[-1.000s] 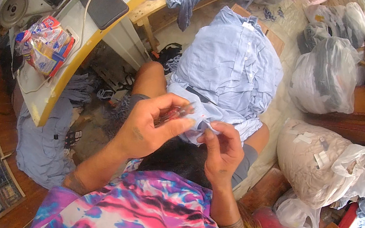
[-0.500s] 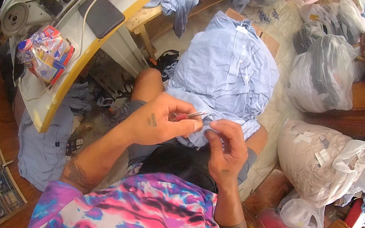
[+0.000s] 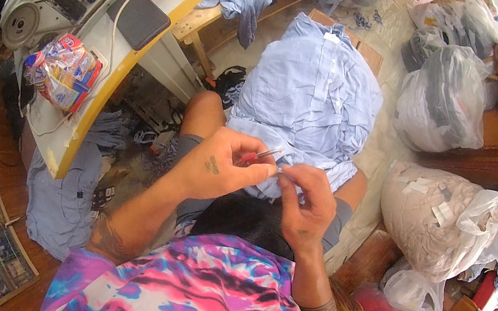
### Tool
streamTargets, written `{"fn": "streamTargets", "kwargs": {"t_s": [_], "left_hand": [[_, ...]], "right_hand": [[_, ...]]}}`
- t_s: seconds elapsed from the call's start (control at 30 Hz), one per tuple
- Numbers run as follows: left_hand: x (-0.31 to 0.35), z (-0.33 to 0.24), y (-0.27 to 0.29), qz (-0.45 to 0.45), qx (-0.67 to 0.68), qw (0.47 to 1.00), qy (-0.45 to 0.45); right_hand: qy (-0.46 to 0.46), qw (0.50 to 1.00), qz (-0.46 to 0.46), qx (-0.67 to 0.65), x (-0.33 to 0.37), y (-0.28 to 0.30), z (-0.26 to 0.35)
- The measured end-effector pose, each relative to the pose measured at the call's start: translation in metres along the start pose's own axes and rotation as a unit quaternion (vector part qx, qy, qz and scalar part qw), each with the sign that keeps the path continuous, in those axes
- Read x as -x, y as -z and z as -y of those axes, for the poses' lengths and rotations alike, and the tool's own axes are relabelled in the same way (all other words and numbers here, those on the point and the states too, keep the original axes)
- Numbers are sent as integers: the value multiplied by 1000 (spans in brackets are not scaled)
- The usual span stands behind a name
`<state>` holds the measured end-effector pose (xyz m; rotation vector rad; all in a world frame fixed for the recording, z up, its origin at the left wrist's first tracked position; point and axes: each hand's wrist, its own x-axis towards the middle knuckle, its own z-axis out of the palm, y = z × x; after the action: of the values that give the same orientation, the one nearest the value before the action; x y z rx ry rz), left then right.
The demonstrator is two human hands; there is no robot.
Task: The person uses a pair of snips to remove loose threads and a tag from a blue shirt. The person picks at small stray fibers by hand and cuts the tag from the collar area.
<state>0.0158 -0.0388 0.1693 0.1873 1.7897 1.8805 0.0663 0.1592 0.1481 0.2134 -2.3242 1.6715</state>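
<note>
A light-blue button shirt [image 3: 310,93] lies bunched over a bulky pile in front of my knees, its button strip facing up. My left hand [image 3: 215,164] is closed round a small red-handled seam ripper [image 3: 253,156], whose thin metal tip points up and to the right. Close beside it, my right hand [image 3: 309,201] pinches a bit of the blue cloth between thumb and forefinger. The fingertips of both hands nearly meet over the shirt's near edge. Exactly which part of the shirt is pinched is hidden by the fingers.
At left stands a white table [image 3: 79,119] with a yellow edge, carrying a sewing machine [image 3: 22,22], a dark phone [image 3: 138,19] and a snack packet [image 3: 63,73]. Stuffed plastic bags [image 3: 442,99] and a beige bundle [image 3: 427,200] line the right. Blue garments [image 3: 57,202] hang below the table.
My hands have shifted only slightly, and the left one has turned a little with the seam ripper. The fingertips are closer together now. The shirt stays in place.
</note>
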Motion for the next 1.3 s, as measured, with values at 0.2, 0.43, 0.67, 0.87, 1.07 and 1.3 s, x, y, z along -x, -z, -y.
{"fn": "streamTargets", "kwargs": {"t_s": [0.2, 0.43, 0.67, 0.87, 1.07, 1.3], "left_hand": [[0, -11, -1, -1, 4, 1000, 26], [1, -8, -1, -30, -36, 999, -4], [-3, -3, -12, -125, -52, 990, -33], [-5, 11, -18, -168, 39, 985, -31], [-4, 6, -17, -154, -104, 969, -164], [1, 2, -15, -175, -213, 934, -228]], "right_hand": [[-18, 1000, -8, 3, 2, -1, -1], [37, 999, -16, 21, -2, -5, 0], [119, 987, -45, 96, -4, -6, -1], [2, 997, -79, -9, -4, -8, 2], [-442, 730, 85, -514, 3, 11, 10], [-425, 735, 42, -527, -15, -7, 9]]}}
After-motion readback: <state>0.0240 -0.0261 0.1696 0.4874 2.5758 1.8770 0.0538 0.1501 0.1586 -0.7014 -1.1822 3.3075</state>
